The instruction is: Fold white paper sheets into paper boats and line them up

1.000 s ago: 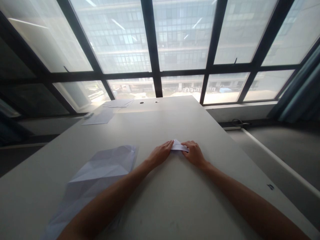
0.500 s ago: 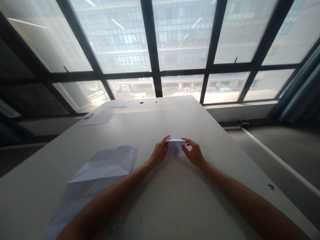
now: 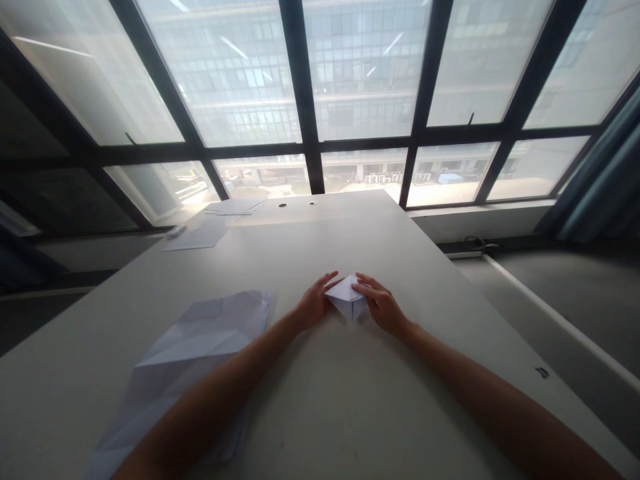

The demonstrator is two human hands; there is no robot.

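Observation:
A small piece of white folded paper [image 3: 345,289] stands between my hands near the middle of the table, its top peaked and two lower flaps pointing down. My left hand [image 3: 314,304] holds its left corner, fingers reaching along the far side. On the other side, my right hand [image 3: 383,305] grips the right part, with fingertips laid on the upper face. The right corner is hidden behind those fingers. Beside my left forearm lies a stack of large creased white sheets [image 3: 200,333], partly covered by the arm.
The white table [image 3: 390,413] stretches toward tall windows. More paper sheets [image 3: 197,235] lie at its far left, close to round holes [image 3: 283,205] in the tabletop. A small dark mark or object [image 3: 542,373] is near the right edge.
The folded paper has turned from a flat-topped shape to a peaked one facing me. My right fingers have moved inward onto its upper face; my left fingers have straightened.

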